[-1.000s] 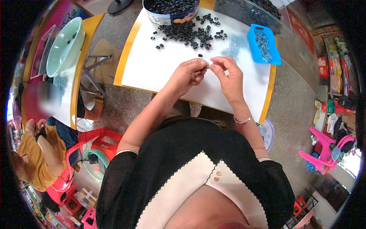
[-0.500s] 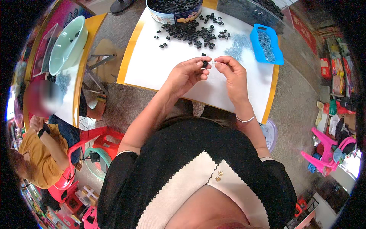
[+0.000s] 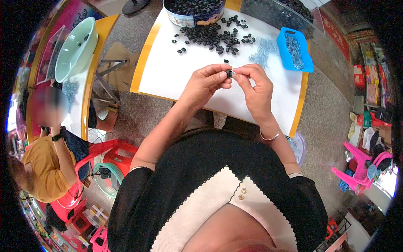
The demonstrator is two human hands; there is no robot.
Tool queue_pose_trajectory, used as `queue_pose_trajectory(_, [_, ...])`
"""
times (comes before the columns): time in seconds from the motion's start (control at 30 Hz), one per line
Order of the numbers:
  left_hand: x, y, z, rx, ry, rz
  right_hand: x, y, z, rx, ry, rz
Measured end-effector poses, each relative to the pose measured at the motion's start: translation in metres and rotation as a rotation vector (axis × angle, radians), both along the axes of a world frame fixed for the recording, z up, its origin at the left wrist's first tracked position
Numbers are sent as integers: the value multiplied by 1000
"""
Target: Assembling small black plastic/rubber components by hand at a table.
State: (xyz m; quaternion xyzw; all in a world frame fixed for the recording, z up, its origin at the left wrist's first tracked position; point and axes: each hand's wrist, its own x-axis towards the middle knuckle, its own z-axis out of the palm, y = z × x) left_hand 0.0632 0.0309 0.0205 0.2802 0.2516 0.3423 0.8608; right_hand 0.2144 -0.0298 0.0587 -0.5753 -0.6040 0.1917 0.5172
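Between its thumb and fingers, my left hand (image 3: 208, 82) grips a small black plastic part (image 3: 229, 73). My right hand (image 3: 254, 86) pinches a tiny clear piece (image 3: 233, 73) against the open side of that part. The clear piece is mostly hidden by fingertips, so its exact shape cannot be made out. Both hands hover over the near half of a white-topped table (image 3: 163, 75). Just beyond the fingers lies a single loose black part (image 3: 226, 61), and farther off is a heap of similar black parts (image 3: 210, 37).
A round tin (image 3: 194, 20) full of black parts stands at the far edge. Right of the heap, clear bits (image 3: 263, 52) lie beside a blue scoop tray (image 3: 310, 63) holding more. A clear bin (image 3: 268, 17) sits behind. At left, another person (image 3: 50, 168) sits by a green basin (image 3: 75, 50).
My right fingertips have come in against the black part, bringing the clear piece to it. My left hand has tilted slightly. The person at left has raised an arm.
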Motion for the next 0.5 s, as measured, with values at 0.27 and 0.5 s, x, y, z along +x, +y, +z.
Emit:
queue_pose_trajectory(0.27, [-4, -1, 9, -149, -123, 9, 8, -3, 4, -33, 164, -33])
queue_pose_trajectory(0.5, [-9, 5, -8, -336, -271, 27, 32, 6, -41, -209, -88, -87])
